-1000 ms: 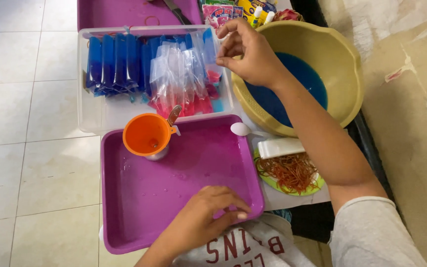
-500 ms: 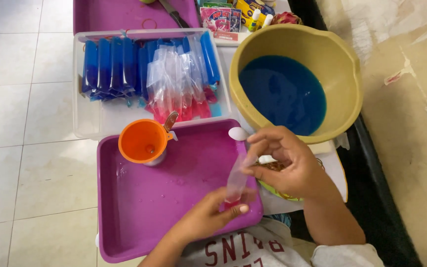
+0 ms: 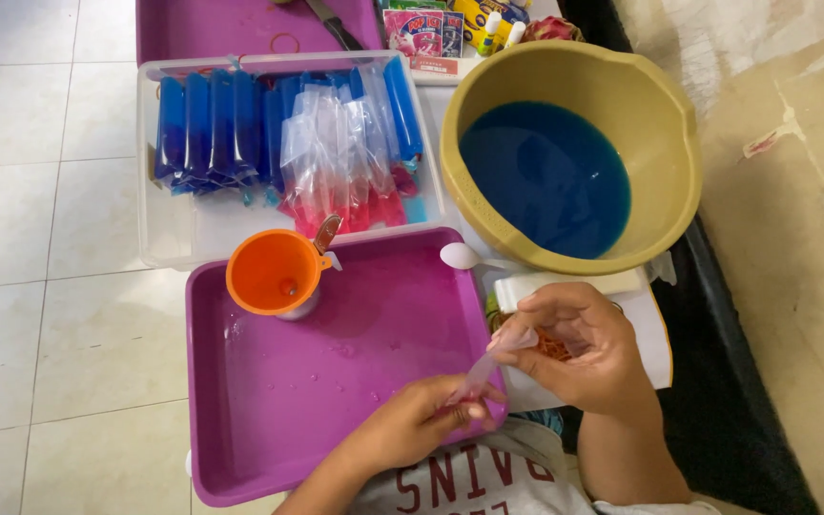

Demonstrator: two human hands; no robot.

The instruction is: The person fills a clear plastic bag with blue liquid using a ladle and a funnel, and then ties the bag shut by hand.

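Observation:
My right hand point(image 3: 579, 348) pinches the top of a thin clear plastic bag point(image 3: 490, 364), and my left hand point(image 3: 422, 424) grips its lower end over the near right corner of the purple tray point(image 3: 336, 381). The bag stretches tilted between both hands. An orange funnel point(image 3: 274, 274) stands on a cup at the tray's far left corner. Beyond my right hand sits a tan bowl point(image 3: 665, 143) holding blue liquid point(image 3: 545, 176).
A clear bin point(image 3: 178, 243) behind the tray holds filled blue tubes point(image 3: 212, 129) and a pile of empty clear bags point(image 3: 336, 157). A white spoon point(image 3: 460, 256) lies between tray and bowl. Another purple tray point(image 3: 202, 33) and coloured packets point(image 3: 422, 33) lie further back. Tiled floor to the left.
My right hand came back from the clear bin with a plastic bag, down to the tray's near right corner. My left hand lifted off the tray edge and took the bag's lower end.

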